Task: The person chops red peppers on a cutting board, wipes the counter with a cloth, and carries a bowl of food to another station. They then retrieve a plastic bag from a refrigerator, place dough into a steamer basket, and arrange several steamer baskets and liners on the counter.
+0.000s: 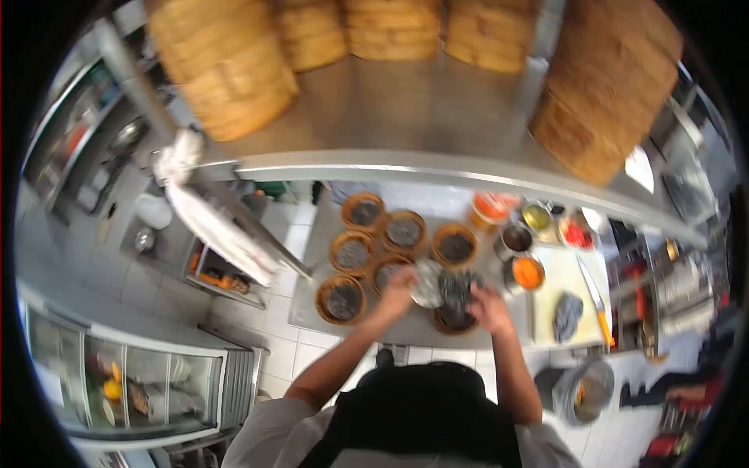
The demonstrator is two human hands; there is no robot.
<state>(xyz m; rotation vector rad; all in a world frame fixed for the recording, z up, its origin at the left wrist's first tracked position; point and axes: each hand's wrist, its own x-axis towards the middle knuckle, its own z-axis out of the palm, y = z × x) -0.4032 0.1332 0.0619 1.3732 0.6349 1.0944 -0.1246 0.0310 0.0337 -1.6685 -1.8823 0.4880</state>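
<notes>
My left hand (399, 287) is closed at the edge of a pale, shiny round piece (427, 284), perhaps a bowl or lid; blur hides its exact form. Beside it, my right hand (488, 306) grips a dark, mottled piece (459, 285), held over a round basket (455, 320) near the counter's front edge. Several more small round baskets with dark or grey contents stand to the left and behind, among them one at the front left (341, 299) and one behind my hands (454, 245).
A cutting board (548, 312) at the right bears a yellow-handled knife (594, 292) and a grey cloth (569, 316). Containers of orange (527, 273) and red food stand behind. A steel shelf (406, 101) with bamboo steamers (394, 30) crosses above; a white cloth (214, 222) hangs left.
</notes>
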